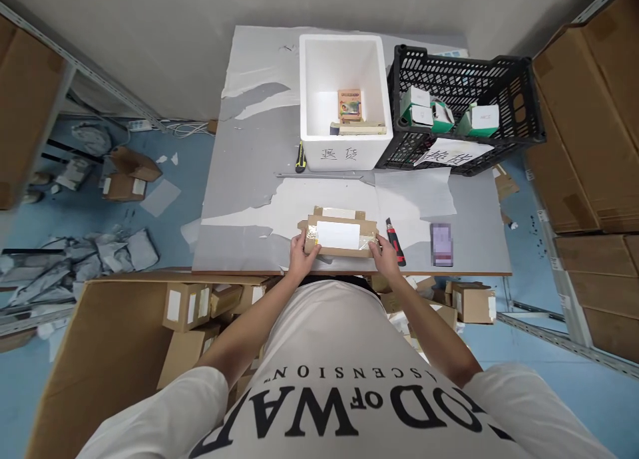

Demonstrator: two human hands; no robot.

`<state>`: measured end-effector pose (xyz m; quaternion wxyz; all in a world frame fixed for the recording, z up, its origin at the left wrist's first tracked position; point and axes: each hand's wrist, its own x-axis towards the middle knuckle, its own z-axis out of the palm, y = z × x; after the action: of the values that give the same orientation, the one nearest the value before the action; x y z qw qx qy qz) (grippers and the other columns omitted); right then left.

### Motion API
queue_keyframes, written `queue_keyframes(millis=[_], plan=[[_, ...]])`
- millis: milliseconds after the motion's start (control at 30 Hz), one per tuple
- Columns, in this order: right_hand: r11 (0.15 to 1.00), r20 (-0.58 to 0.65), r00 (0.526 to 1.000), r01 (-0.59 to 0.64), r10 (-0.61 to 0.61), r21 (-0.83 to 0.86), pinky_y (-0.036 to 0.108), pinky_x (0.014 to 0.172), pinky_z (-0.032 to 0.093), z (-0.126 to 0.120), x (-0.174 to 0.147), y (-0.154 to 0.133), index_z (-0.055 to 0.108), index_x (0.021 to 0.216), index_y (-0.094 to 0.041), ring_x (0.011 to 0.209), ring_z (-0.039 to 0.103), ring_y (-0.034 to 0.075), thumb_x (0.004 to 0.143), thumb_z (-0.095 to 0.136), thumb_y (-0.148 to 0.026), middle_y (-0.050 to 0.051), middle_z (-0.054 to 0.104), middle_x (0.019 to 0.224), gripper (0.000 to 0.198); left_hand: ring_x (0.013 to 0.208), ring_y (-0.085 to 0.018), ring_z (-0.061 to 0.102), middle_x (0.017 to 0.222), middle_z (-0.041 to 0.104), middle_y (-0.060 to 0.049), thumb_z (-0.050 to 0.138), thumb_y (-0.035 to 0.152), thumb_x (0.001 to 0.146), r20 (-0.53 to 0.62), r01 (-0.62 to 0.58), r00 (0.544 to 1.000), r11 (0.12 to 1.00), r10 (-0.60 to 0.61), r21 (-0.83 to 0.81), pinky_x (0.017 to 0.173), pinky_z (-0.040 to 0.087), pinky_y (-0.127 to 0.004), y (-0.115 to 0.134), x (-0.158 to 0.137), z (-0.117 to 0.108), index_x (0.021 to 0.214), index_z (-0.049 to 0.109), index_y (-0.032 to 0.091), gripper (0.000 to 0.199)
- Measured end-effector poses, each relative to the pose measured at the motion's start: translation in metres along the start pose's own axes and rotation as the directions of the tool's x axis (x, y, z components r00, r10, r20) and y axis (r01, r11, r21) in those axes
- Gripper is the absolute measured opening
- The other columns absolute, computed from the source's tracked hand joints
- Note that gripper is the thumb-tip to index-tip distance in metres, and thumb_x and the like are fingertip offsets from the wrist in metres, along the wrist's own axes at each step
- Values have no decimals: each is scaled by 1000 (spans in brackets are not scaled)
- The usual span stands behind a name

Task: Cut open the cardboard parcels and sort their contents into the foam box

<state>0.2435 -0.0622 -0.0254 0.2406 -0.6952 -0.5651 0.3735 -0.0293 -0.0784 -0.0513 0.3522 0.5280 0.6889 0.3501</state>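
Cardboard box [341, 234] sits right between hands, over near edge of table [234, 246], roughly mid-width. Long axis runs left-right, pretty much parallel to that edge. Left hand [302, 254] grips left end, right hand [385, 255] grips right end, thumbs on top, so neither really nearer. Red-and-black knife [395, 242] lies just beside right hand, on its outer side, well apart from left. Can't tell if box bottom touches table tbh.
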Motion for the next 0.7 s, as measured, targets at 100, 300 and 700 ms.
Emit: queue_keyframes(millis=[100, 300, 700], plan=[[998, 0, 998, -62, 62, 21, 45, 93, 46, 4, 1, -3, 56, 127, -16, 108, 59, 29, 87, 43, -55, 14, 65, 117, 58, 120, -28, 47, 125, 45, -15, 59, 40, 83, -68, -105, 991, 984, 115, 143, 100, 42, -45, 9, -4, 3, 139, 41, 20, 62], [977, 90, 988, -142, 129, 158, 40, 89, 48, -3, 10, 7, 57, 124, -18, 106, 60, 26, 82, 48, -63, 12, 66, 114, 62, 128, -27, 45, 127, 57, -11, 46, 23, 90, 409, -598, 782, 750, 470, 284, 109, 31, -48, 33, -16, 18, 127, 56, 27, 38], [886, -85, 944, -328, 318, -326, 47, 91, 41, -23, 37, 83, 53, 115, -15, 106, 55, 32, 71, 64, -36, 18, 55, 116, 50, 137, -29, 35, 139, 49, -15, 45, 20, 87, 474, -633, 758, 681, 448, 369, 113, 25, -50, 29, -29, 26, 140, 43, 18, 53]])
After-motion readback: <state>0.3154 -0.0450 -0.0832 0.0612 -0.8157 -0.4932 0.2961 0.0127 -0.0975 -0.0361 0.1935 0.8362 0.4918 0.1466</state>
